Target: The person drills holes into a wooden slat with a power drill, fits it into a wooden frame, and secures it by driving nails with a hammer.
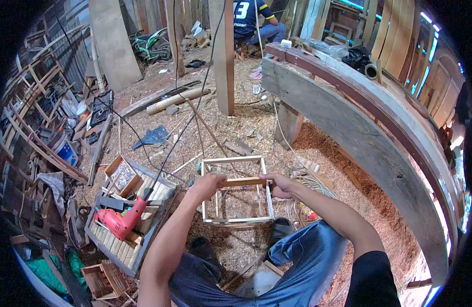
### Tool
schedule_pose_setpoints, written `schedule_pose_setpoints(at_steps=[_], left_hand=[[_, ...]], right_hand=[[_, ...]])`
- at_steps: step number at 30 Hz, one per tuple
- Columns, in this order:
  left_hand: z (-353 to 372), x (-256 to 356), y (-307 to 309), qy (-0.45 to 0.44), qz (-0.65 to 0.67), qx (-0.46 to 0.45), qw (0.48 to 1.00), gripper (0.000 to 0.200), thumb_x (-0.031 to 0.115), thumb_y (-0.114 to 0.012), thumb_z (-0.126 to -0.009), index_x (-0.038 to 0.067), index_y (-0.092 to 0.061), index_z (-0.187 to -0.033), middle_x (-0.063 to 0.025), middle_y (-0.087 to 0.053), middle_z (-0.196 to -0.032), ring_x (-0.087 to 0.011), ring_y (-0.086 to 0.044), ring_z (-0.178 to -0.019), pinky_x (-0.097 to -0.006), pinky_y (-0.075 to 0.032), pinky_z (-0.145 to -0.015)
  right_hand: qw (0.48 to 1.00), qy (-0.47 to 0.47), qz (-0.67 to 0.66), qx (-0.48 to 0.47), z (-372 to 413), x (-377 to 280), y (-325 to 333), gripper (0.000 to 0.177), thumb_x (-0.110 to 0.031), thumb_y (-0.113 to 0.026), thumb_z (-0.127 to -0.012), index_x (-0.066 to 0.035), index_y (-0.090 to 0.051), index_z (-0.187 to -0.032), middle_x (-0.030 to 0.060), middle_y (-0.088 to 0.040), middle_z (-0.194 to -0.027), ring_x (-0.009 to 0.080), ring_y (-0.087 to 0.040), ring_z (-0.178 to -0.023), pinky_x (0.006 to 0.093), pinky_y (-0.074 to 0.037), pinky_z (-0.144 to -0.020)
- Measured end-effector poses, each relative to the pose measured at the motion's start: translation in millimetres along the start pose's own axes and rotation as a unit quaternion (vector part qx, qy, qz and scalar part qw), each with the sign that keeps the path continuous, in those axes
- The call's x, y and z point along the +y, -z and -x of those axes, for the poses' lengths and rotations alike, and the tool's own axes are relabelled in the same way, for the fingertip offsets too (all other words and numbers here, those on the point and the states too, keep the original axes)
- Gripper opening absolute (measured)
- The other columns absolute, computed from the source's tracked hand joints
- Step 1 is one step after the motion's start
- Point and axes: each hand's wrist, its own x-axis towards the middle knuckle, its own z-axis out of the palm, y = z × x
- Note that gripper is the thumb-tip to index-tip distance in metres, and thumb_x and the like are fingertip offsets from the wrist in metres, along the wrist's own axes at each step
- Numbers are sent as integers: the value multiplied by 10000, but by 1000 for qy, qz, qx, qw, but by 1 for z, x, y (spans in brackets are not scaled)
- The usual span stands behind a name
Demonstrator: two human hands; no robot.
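Open wooden frame (pixel 236 221) of pale battens, set low on the shaving-strewn floor (pixel 266 130) before a person whose knees part on either side. The left hand (pixel 208 186) closes its fingers on the left end of a wooden strip (pixel 244 181); the right hand (pixel 280 184) grips the opposite end beside the frame's right rail. The strip lies level across the frame between the two hands; from here one cannot tell whether it is fastened, since fingers cover both ends. Left of the frame, a red drill (pixel 123 220) rests on a slatted platform (pixel 161 190), near a small wooden box (pixel 130 188) filled with tiny pieces. Right, a grey plank (pixel 348 123) edges a long bench (pixel 399 110). Beyond an upright post (pixel 224 66), a second person (pixel 244 23) in a dark jersey sits low.
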Motion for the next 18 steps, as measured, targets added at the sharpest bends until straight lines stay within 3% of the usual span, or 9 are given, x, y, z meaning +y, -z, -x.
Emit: schedule_pose_setpoints(at_steps=[6, 8, 13, 15, 17, 18], left_hand=[[0, 24, 6, -20, 12, 45, 999, 190, 247, -609, -835, 138, -587, -990, -140, -665, -864, -349, -644, -828, -489, -500, -694], [-7, 25, 0, -57, 27, 58, 996, 192, 257, -608, -839, 139, -587, -989, -143, -664, -860, -352, -643, -823, -491, -499, -690], [-18, 18, -13, -118, 75, 90, 986, 224, 249, -586, -858, 121, -596, -1041, -168, -658, -855, -379, -629, -826, -494, -495, -699], [-15, 20, -6, -79, 68, 40, 994, 258, 240, -585, -858, 109, -595, -1081, -179, -657, -865, -385, -624, -839, -493, -494, -708], [-12, 24, 3, -62, 63, -8, 996, 244, 259, -568, -880, 99, -588, -1063, -197, -650, -950, -403, -614, -885, -480, -489, -756], [-11, 24, -1, -70, 77, 22, 994, 233, 284, -576, -874, 93, -585, -1008, -194, -653, -910, -405, -616, -850, -481, -490, -724]], right_hand=[[999, 0, -27, -41, 1, -1, 2, 425, -370, -589, -897, -30, -552, -1150, 80, -583, -934, 155, -470, -724, 352, -473, -633], [999, 37, 30, -1, 13, -7, -5, 436, -397, -594, -892, -41, -545, -1139, 73, -569, -911, 157, -493, -736, 358, -474, -646], [1000, 16, 3, -16, -2, 3, 15, 448, -452, -609, -874, -64, -521, -1080, 49, -510, -862, 165, -521, -769, 363, -476, -669], [998, 3, -48, -39, -2, 4, 15, 449, -460, -601, -881, -66, -519, -1079, 46, -512, -869, 167, -516, -766, 380, -487, -685], [1000, 4, 5, -10, 4, 0, 8, 457, -468, -590, -887, -69, -511, -1095, 47, -512, -869, 172, -516, -769, 400, -497, -714], [1000, 4, -1, -22, 1, 1, 10, 450, -462, -582, -893, -67, -511, -1095, 52, -513, -873, 174, -517, -771, 405, -501, -729]])
